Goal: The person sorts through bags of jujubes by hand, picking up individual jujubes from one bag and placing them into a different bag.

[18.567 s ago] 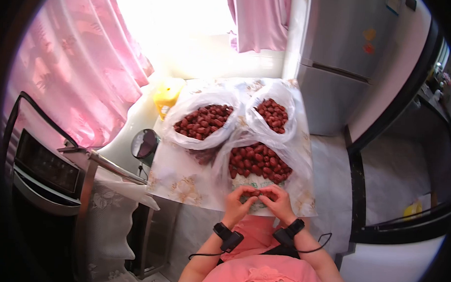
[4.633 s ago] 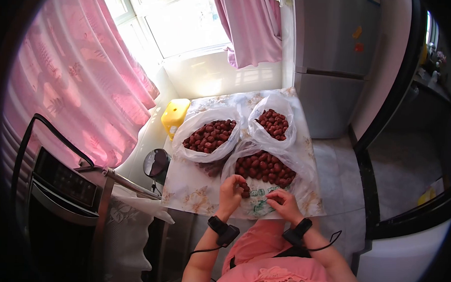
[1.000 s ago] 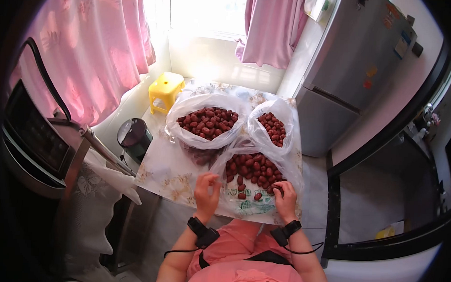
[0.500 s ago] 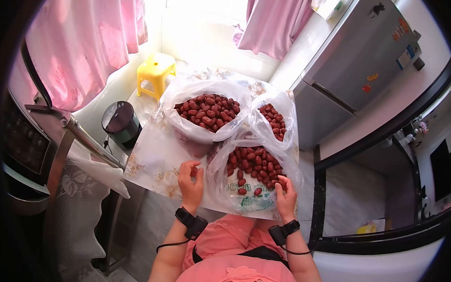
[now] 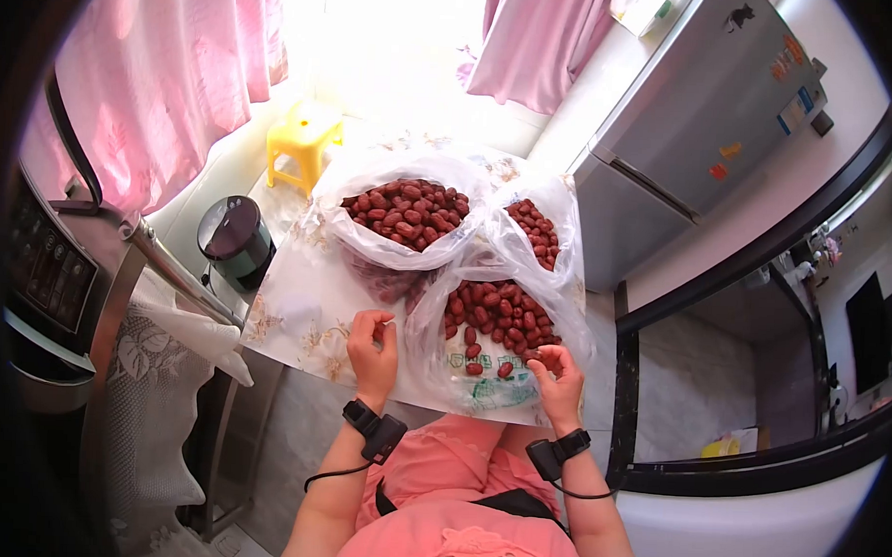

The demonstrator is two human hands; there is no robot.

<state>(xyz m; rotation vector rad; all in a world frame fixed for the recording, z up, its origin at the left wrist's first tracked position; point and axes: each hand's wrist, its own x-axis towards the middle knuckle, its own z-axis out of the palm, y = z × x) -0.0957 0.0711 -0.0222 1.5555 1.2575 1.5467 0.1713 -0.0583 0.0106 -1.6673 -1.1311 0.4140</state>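
Note:
Red dates (image 5: 504, 315) lie in an open clear plastic bag (image 5: 424, 351) with green print, a few of them loose toward its front. My right hand (image 5: 560, 389) is at this bag's right front, thumb and fingertips pinched beside the dates; what they grip is too small to make out. To the left of the same bag, my left hand (image 5: 372, 359) hovers over the table edge with its fingers curled in to the thumb. Anything inside that curl is hidden. Behind stands a larger bag (image 5: 354, 238) heaped with dates, and a smaller bag (image 5: 566, 209) of dates is at the right.
A patterned cloth covers the table (image 5: 292, 317). Left of it are a dark round-lidded bin (image 5: 236, 237) and a yellow stool (image 5: 298, 146). The grey refrigerator (image 5: 657, 139) stands at the right, and an oven-like appliance (image 5: 53, 284) at the far left.
My right hand has moved slightly left, its fingers now pinched together at the dates. My left hand stays beside the bag, its fingers a little more curled. The view has shifted slightly.

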